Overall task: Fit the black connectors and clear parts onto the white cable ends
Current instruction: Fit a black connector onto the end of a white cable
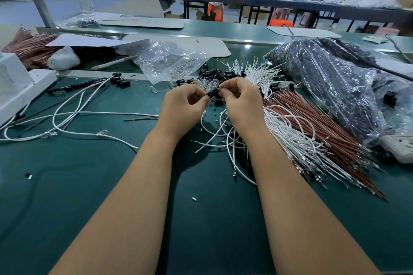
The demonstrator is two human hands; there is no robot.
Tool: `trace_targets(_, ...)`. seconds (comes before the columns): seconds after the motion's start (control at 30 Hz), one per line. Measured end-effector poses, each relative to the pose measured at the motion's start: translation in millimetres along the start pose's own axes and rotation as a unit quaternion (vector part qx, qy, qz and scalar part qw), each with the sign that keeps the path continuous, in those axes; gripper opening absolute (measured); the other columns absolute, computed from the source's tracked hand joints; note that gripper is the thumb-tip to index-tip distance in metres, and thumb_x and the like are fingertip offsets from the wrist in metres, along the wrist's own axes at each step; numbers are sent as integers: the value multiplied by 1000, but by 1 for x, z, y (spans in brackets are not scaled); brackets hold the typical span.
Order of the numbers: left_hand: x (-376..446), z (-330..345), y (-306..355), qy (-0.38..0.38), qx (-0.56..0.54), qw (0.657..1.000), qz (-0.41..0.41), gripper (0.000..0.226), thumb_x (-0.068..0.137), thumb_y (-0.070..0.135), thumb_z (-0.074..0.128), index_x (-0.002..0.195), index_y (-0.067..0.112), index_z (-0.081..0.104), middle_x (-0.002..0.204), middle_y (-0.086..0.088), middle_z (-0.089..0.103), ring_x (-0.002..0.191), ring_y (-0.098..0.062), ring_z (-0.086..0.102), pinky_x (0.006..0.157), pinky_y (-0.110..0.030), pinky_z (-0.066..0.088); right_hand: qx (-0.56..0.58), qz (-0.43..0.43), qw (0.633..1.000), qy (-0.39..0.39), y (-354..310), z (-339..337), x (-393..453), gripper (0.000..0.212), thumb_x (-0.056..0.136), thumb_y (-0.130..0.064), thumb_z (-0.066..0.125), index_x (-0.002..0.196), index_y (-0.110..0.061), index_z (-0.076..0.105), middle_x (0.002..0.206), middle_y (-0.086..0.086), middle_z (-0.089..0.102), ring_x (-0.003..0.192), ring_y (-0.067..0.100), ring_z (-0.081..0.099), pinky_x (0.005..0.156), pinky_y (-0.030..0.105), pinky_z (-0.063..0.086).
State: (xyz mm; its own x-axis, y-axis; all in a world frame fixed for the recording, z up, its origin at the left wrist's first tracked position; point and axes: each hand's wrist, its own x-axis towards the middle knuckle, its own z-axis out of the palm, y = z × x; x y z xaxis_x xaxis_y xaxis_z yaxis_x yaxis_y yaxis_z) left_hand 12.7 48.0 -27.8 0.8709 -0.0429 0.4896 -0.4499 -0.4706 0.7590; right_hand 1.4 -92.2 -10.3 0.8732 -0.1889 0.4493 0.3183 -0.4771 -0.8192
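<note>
Two hands meet above the green table (93,196), approx. centre of view. Left hand (184,105) pinches a black connector (212,92) btwn thumb and fingertips; right hand (242,98) has fingers curled, pinching at the connector's right end, where something small and pale shows, can't tell what. Just behind the hands: a heap of loose black connectors (220,73) mixed w/ clear parts (206,83). White cables (288,138) lie in a tangled bundle under and right of the right wrist, ends fanning out toward the far side. Brown wires (324,127) lie alongside, further right. Left side of table: a few long white cables w/ black connectors fitted (119,80), spread in loops. Clear plastic bag (165,60) sits behind the heap; a big dark bag (330,78) on the far right.
</note>
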Motion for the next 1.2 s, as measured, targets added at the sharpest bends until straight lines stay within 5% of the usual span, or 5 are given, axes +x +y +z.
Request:
trace_targets(0.23,1,-2,-3,43,45,997,41,4,85,11,69,81,12,69,65,9,61,61,-9,55,62,-25,47,-23,-39,999,-17,0,1,-3,17,90,-4,59,88,-20,63,74,-16,60,69,-6,58,65,9,47)
trace_targets(0.5,0,-2,-3,22,64,996,53,3,84,17,69,83,20,69,70,10,64,66,-13,60,66,-31,53,-40,-42,998,-7,2,0,-1,17,91,-3,58,86,-19,61,74,-15,56,70,-3,54,62,4,40)
trace_targets(0.77,0,0,4,15,-16,999,30,9,84,10,64,77,16,66,68,-3,67,63,-30,59,62,-44,54,-11,-18,1000,11,2,0,2,14,93,-7,58,89,-21,60,76,-13,59,70,2,56,64,10,45)
trace_targets(1.2,0,1,3,32,1,999,30,8,88,13,66,80,12,66,69,-3,67,60,-18,60,61,-34,52,-21,-26,999,27,-1,1,-2,8,87,-10,64,89,-18,65,74,-14,60,73,5,61,73,24,54)
